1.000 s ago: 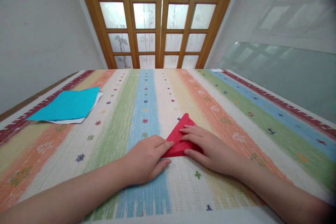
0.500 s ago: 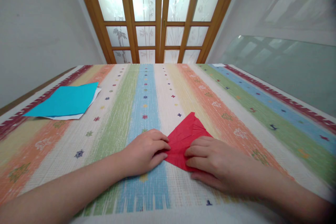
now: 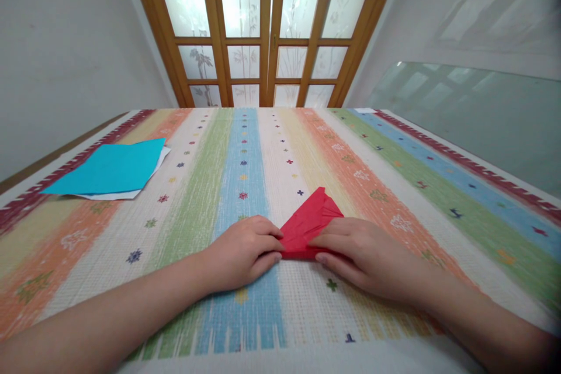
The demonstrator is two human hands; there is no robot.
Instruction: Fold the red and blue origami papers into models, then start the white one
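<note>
A folded red paper point(image 3: 309, 223) lies flat on the striped cloth point(image 3: 394, 198) covering the surface, just below the middle of the frame. The left hand point(image 3: 243, 251) rests at the paper's left corner, its fingers point(image 3: 267, 242) curled close together and pressing down on the edge. The right hand point(image 3: 363, 254) lies over the paper's lower right part, fingers point(image 3: 328, 239) stretched flat and close together, pinning it to the cloth. At the left of the frame, well apart from the hands, a blue sheet point(image 3: 109, 168) sits on top of a white sheet point(image 3: 127, 193). Wooden glass-paned doors point(image 3: 267, 29) stand behind the surface.
</note>
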